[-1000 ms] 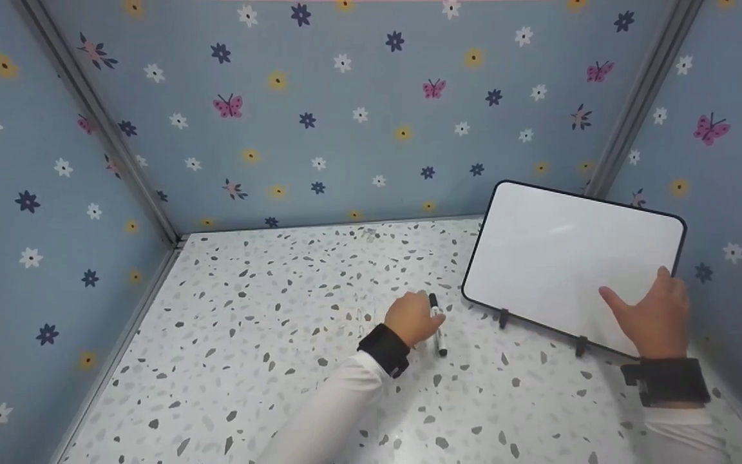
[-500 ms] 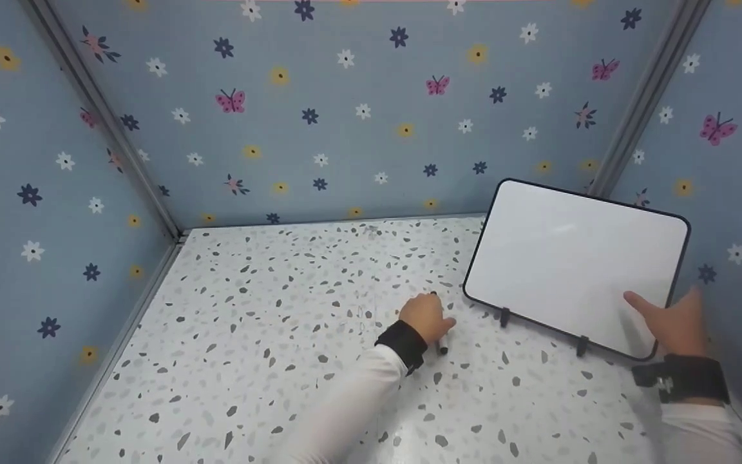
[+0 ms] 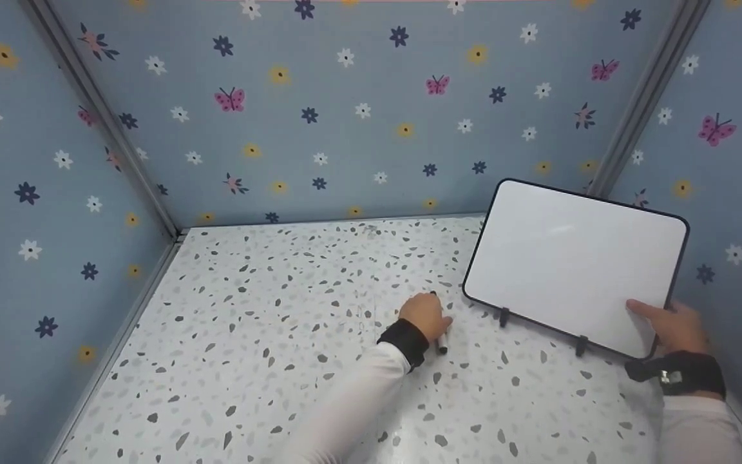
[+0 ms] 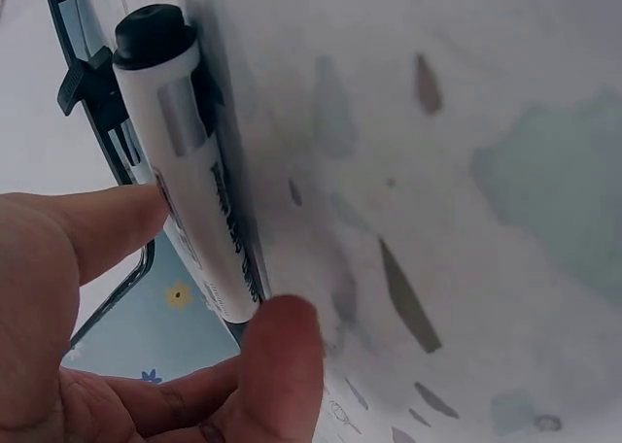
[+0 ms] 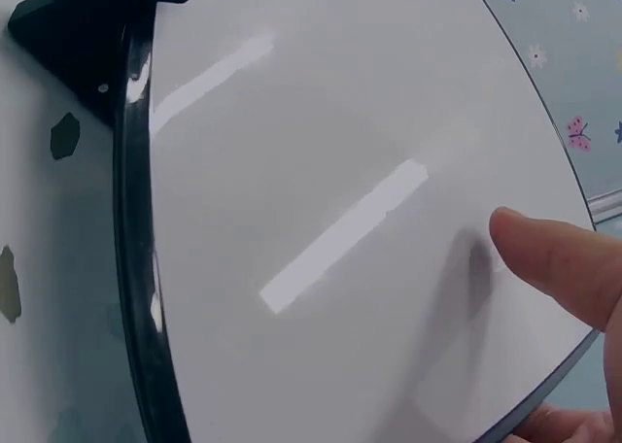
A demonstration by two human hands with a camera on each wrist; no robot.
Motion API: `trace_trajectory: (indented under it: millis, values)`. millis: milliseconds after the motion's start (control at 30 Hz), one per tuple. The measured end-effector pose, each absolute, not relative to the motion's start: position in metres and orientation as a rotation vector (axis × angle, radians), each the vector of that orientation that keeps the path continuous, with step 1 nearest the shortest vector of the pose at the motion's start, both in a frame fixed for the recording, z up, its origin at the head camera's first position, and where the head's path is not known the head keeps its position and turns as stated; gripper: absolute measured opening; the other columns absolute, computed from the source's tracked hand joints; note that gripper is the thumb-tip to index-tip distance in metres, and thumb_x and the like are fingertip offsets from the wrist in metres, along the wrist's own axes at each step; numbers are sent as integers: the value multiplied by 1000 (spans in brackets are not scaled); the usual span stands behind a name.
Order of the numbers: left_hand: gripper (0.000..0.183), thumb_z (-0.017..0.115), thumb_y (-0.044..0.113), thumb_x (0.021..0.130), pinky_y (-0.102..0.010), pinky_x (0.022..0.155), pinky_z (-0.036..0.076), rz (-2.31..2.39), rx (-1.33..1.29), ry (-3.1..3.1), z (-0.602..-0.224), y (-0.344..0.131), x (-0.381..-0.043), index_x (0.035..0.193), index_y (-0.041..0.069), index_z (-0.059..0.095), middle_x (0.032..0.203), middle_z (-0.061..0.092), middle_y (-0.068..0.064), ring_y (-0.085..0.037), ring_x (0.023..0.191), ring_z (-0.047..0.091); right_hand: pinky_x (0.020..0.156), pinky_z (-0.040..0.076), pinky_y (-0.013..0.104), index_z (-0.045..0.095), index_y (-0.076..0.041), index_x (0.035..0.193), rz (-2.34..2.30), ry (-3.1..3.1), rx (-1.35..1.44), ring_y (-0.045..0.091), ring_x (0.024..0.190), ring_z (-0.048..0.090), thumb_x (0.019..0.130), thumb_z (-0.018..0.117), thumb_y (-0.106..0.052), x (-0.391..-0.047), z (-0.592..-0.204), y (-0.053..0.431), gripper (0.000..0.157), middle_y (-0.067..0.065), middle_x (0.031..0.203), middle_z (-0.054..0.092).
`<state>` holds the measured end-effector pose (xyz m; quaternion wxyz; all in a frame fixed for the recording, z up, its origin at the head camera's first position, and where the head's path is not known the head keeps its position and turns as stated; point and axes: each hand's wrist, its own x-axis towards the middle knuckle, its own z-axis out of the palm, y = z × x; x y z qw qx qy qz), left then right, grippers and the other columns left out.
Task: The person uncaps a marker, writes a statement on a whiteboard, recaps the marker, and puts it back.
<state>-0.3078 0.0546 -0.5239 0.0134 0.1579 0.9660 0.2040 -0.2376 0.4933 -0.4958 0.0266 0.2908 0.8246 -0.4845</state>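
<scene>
Black-rimmed rectangular whiteboard [image 3: 567,258]: blank; right hand [image 3: 679,327], fingers pinching its right edge. Left of it: left hand [image 3: 424,316], fingers pinching white, black-ended marker [image 4: 180,190], seemingly not yet lifted.

Marker [image 4: 199,205] white, black-capped; whiteboard [image 3: 570,258] white, black-rimmed; tabletop [image 3: 248,322] white, grey-speckled; walls [image 3: 345,145] blue, flowered.

Hands [image 3: 424,316] [image 3: 679,328] are at a marker [image 3: 442,346] and whiteboard [image 3: 567,264].

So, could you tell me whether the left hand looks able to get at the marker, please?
Most likely yes: the left hand is at the marker on the speckled tabletop, and the left wrist view shows nothing blocking its fingers.
</scene>
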Motion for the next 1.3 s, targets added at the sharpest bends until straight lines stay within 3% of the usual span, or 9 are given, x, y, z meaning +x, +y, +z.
trace_trajectory:
  millis: [167, 267, 367, 567, 833, 1000, 1100, 1300]
  values:
    - [31, 78, 26, 97, -40, 65, 61, 660, 469, 2976, -526, 55, -308, 72, 10, 70, 72, 73, -6, -22, 64, 67, 129, 22, 75, 9, 6, 170, -1464, 2478, 893, 57, 162, 18, 92, 61, -82, -241, -501, 497, 128, 36, 176, 11]
    - [32, 78, 25, 96, -37, 59, 56, 648, 474, 2975, -526, 55, -307, 69, 11, 67, 68, 69, -4, -20, 60, 60, 131, 16, 75, 4, 7, 170, -1494, 2434, 844, 57, 164, 9, 92, 61, -81, -244, -504, 502, 130, 34, 177, 3]
    - [30, 78, 25, 95, -35, 56, 52, 617, 480, 2987, -526, 55, -306, 71, 11, 68, 68, 68, -4, -19, 58, 57, 131, 14, 76, 3, 9, 169, -1445, 2441, 762, 57, 164, 8, 95, 55, -82, -245, -508, 508, 128, 35, 177, 1]
    - [13, 74, 16, 94, -38, 68, 60, 584, 447, 2973, -527, 57, -307, 87, 6, 77, 81, 75, -8, -22, 69, 64, 129, 15, 77, -9, 8, 167, -1362, 2393, 682, 60, 163, 5, 94, 47, -87, -246, -514, 514, 133, 38, 174, -8]
    - [15, 74, 20, 93, -42, 71, 64, 596, 460, 2993, -533, 54, -312, 90, 6, 78, 86, 77, -9, -25, 73, 72, 136, 0, 64, -21, 3, 166, -1678, 2249, 769, 49, 167, -8, 99, 62, -71, -252, -519, 502, 130, 24, 176, -22]
    - [15, 75, 17, 93, -45, 77, 65, 648, 385, 2930, -524, 48, -311, 93, 2, 79, 90, 78, -13, -29, 79, 74, 136, -7, 63, -25, -7, 166, -1797, 2211, 874, 42, 166, -18, 94, 71, -69, -253, -521, 492, 135, 13, 175, -26]
    - [16, 73, 18, 92, -43, 70, 63, 699, 380, 2944, -533, 39, -316, 91, 3, 78, 85, 78, -11, -26, 71, 70, 135, -8, 63, -27, -11, 166, -1828, 2198, 923, 39, 166, -20, 90, 75, -71, -253, -522, 486, 140, 9, 176, -27]
    - [15, 70, 13, 94, -38, 61, 55, 771, 291, 2910, -522, 12, -315, 94, -1, 76, 80, 74, -12, -22, 63, 60, 137, -3, 61, -11, -1, 169, -1798, 2231, 923, 40, 168, -10, 88, 74, -75, -255, -524, 478, 139, 13, 179, -16]
